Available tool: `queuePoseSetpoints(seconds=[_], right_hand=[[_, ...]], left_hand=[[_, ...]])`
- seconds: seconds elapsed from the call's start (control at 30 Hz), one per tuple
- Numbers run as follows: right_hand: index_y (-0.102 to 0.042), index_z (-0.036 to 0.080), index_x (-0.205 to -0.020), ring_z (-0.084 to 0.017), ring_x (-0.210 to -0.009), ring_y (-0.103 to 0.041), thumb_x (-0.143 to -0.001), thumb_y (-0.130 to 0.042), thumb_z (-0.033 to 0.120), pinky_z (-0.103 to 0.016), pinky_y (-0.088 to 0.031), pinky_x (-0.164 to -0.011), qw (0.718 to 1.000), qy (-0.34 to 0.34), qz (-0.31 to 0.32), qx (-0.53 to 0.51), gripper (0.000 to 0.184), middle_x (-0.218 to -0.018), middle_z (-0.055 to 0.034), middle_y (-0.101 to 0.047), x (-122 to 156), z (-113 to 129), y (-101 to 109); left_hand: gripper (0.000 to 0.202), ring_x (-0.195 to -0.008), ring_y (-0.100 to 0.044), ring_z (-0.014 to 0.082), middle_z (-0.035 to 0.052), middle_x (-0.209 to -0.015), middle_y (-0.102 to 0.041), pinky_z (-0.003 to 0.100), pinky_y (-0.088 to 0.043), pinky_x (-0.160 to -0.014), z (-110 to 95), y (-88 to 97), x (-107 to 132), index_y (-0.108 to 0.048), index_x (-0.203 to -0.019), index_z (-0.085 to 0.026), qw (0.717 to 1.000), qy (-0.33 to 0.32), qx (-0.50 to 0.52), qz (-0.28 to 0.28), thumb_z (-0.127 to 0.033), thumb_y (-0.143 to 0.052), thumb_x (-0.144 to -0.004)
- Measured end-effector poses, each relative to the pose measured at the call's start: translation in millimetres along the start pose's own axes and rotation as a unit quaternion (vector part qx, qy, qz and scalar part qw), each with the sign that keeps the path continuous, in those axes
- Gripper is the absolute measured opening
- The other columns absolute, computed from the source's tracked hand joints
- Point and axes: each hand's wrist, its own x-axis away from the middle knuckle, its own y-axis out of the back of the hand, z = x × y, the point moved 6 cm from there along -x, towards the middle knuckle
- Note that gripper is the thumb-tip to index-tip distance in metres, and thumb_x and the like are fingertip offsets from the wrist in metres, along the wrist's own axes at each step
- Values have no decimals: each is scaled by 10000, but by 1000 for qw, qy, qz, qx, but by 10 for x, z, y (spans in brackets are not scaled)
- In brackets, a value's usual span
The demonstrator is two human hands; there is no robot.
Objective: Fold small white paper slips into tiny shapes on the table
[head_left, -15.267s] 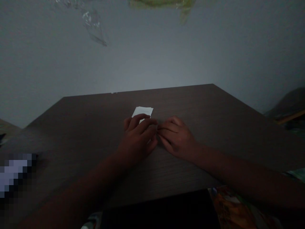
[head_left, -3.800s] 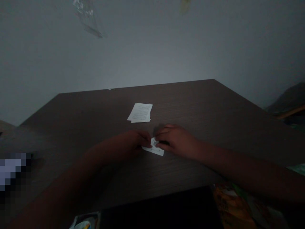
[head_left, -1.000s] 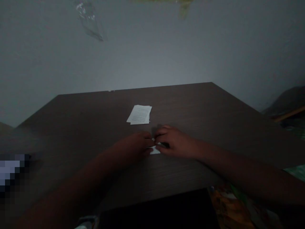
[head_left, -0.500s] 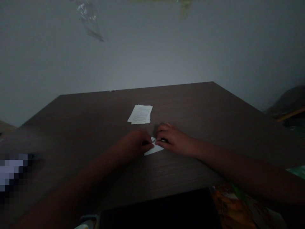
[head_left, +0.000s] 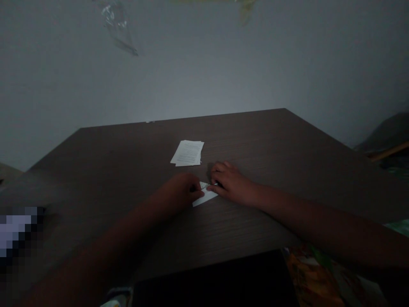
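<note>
A small folded slip of white paper [head_left: 205, 196] lies on the dark wooden table [head_left: 287, 149], between my two hands. My left hand [head_left: 182, 192] pinches its left side with curled fingers. My right hand [head_left: 231, 183] pinches its right upper edge, fingers bent and pressed onto it. Most of the slip is hidden under my fingertips. A short way beyond my hands rests a small stack of printed white papers [head_left: 188, 152], untouched.
The room is dim. A grey wall [head_left: 204, 64] rises behind the table's far edge, with a bit of clear plastic [head_left: 118, 25] stuck high on it. A dark flat object [head_left: 211, 281] lies at the near edge, colourful printed material [head_left: 316, 281] beside it.
The slip has turned a little and more of its lower left corner shows. My right hand has shifted slightly farther away; my left hand has kept its pinch.
</note>
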Motion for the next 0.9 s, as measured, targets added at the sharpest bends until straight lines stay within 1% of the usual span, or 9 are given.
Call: queuePoseSetpoints(seconds=[0.23, 0.3, 0.37, 0.43, 0.53, 0.63, 0.7, 0.83, 0.9], right_hand=[[-729, 177, -981, -290, -1103, -557, -1075, -703, 379, -410, -439, -928, 1000, -6, -6, 16, 225, -1122, -117, -657, -27, 10, -9], [-728, 181, -972, -287, -1094, -559, -1070, -712, 385, -405, -438, -916, 1000, -7, -14, 20, 227, -1110, -112, -657, -33, 11, -17], [-722, 184, -964, -289, -1097, -561, -1069, -715, 388, -405, -439, -912, 999, -7, -21, 25, 229, -1115, -114, -659, -36, 15, -25], [-714, 186, -967, -291, -1101, -565, -1071, -713, 387, -406, -441, -909, 999, -7, -26, 32, 226, -1122, -115, -661, -36, 15, -31], [-701, 189, -976, -294, -1111, -574, -1072, -709, 391, -406, -448, -903, 999, -10, -29, 40, 224, -1136, -116, -658, -38, -1, -44], [-686, 191, -974, -296, -1095, -584, -1064, -715, 416, -412, -461, -906, 998, -17, -33, 44, 244, -1113, -113, -658, -49, -33, -53], [-678, 192, -1000, -300, -1091, -588, -1059, -715, 430, -423, -469, -922, 998, -24, -44, 48, 249, -1109, -114, -659, -54, -39, -37], [-669, 187, -1092, -327, -1129, -586, -1038, -722, 423, -453, -478, -943, 993, -52, -81, 64, 248, -1188, -144, -658, -22, 29, 54], [-660, 190, -1119, -344, -1168, -575, -1002, -753, 412, -465, -474, -951, 992, -56, -91, 66, 267, -1224, -151, -654, 2, 102, 91]], left_hand=[[161, -819, -655, 232, 41, -888, -725, 368, -496, -784, -50, 26, 21, -734, -882, -198, 1000, -20, -21, -7, -315, -670, -973], [129, -835, -660, 236, 39, -897, -723, 369, -506, -794, -40, 40, 20, -716, -902, -199, 1000, -23, -10, -7, -312, -682, -956], [108, -851, -665, 234, 34, -923, -725, 363, -522, -803, -2, 52, 10, -705, -978, -200, 1000, -25, 13, -1, -299, -698, -935], [175, -872, -669, 229, 29, -965, -728, 359, -536, -821, 43, 69, -2, -700, -1093, -200, 999, -37, 31, 2, -276, -686, -936], [297, -967, -679, 236, 50, -1105, -733, 381, -555, -897, 81, 103, -8, -696, -1241, -204, 996, -82, 34, 5, -240, -677, -947], [318, -1238, -658, 268, 93, -1345, -699, 443, -513, -1122, 51, 127, 6, -712, -1278, -219, 987, -157, 36, 15, -205, -697, -961], [295, -1354, -615, 278, 96, -1407, -683, 472, -455, -1213, 31, 137, 10, -728, -1267, -230, 981, -191, 26, 10, -190, -701, -976], [294, -1325, -631, 297, 106, -1361, -703, 517, -462, -1195, 33, 96, -18, -738, -1283, -229, 982, -186, -20, -13, -229, -727, -989], [299, -1315, -633, 304, 102, -1366, -702, 510, -472, -1183, 34, 55, -30, -743, -1301, -229, 984, -174, -36, -28, -249, -717, -1005]])
